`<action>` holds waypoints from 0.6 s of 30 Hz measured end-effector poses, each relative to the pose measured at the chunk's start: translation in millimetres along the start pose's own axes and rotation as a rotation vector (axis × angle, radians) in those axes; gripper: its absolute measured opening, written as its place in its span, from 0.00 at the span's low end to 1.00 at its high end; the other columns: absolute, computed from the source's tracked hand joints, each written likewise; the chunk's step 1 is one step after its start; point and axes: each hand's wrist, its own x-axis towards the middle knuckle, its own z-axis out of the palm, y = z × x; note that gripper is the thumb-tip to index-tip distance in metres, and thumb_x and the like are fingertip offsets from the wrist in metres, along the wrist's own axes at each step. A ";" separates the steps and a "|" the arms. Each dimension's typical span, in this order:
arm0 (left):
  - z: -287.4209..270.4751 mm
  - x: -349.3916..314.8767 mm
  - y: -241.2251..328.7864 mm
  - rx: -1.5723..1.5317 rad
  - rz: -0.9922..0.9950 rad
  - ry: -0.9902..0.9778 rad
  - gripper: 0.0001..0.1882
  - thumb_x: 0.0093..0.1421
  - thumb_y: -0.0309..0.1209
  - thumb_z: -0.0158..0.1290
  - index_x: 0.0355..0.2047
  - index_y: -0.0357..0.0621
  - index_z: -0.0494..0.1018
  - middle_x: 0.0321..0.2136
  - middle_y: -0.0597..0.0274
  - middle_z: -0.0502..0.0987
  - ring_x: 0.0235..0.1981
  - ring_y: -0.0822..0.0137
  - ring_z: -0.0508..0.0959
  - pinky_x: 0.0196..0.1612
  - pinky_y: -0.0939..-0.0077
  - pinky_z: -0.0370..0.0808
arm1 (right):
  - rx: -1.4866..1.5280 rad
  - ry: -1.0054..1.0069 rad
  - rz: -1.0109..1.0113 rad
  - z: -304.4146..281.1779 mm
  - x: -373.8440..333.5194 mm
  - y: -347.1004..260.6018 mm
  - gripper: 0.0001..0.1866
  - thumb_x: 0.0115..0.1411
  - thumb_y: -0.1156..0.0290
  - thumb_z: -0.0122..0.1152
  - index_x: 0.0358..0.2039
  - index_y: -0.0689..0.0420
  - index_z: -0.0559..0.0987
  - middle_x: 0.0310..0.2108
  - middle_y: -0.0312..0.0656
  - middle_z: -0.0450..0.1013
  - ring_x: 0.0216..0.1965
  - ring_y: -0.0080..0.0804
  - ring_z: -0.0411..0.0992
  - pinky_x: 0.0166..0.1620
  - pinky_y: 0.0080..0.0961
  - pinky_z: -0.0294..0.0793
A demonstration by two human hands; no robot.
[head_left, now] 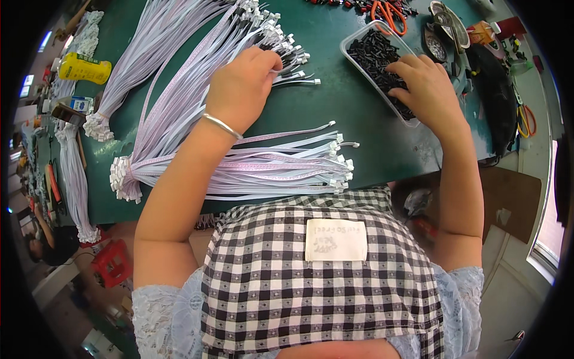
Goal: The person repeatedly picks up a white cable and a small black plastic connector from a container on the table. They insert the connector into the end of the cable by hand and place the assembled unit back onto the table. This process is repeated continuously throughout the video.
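Note:
My left hand (pixel 245 84), with a silver bangle on its wrist, is closed over the connector ends of a fanned bundle of white flat cables (pixel 185 84). Its fingertips seem to pinch one cable; they are partly hidden. A clear plastic tub (pixel 395 112) of small black tube-like pieces (pixel 373 57) stands to the right. Into it reaches my right hand (pixel 427 90), thumb and forefinger apart, the fingertips touching the pieces. Nearer me, a second group of the cables (pixel 281 167) lies with its white connectors (pixel 341 170) pointing right.
The green table (pixel 317 113) carries another cable bundle (pixel 143 60), a yellow bottle (pixel 85 67) at left, and orange-handled scissors (pixel 390 15) at the back. Metal dishes (pixel 448 24) and a black object (pixel 493 90) crowd the right. A red stool (pixel 112 263) is below left.

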 end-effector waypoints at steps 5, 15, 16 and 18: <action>-17.2 -9.3 24.2 -0.096 -0.027 -0.096 0.06 0.52 0.26 0.56 0.32 0.43 0.73 0.28 0.60 0.72 0.27 0.58 0.74 0.32 0.69 0.71 | -0.041 -0.102 0.017 14.9 3.2 3.4 0.11 0.49 0.70 0.63 0.35 0.54 0.77 0.33 0.39 0.72 0.40 0.39 0.71 0.44 0.35 0.67; 8.8 -22.3 45.2 -0.186 0.108 -0.374 0.07 0.49 0.26 0.56 0.30 0.43 0.72 0.25 0.57 0.70 0.31 0.54 0.73 0.35 0.64 0.71 | -0.037 -0.104 0.037 13.3 8.6 7.0 0.05 0.53 0.73 0.57 0.32 0.54 0.78 0.28 0.42 0.72 0.36 0.42 0.72 0.41 0.37 0.69; 8.1 -22.3 46.1 -0.190 0.103 -0.388 0.07 0.49 0.25 0.56 0.30 0.43 0.72 0.25 0.57 0.70 0.31 0.53 0.72 0.35 0.63 0.71 | -0.027 -0.084 0.014 13.1 6.9 8.2 0.06 0.53 0.73 0.56 0.32 0.54 0.78 0.28 0.42 0.72 0.36 0.42 0.72 0.41 0.37 0.69; -1.0 -18.0 50.3 -0.338 -0.010 -0.367 0.07 0.52 0.24 0.54 0.32 0.41 0.73 0.26 0.59 0.73 0.28 0.62 0.74 0.32 0.71 0.72 | -0.019 -0.027 -0.020 15.7 0.3 15.8 0.06 0.54 0.74 0.56 0.33 0.53 0.79 0.28 0.42 0.72 0.35 0.42 0.72 0.40 0.36 0.70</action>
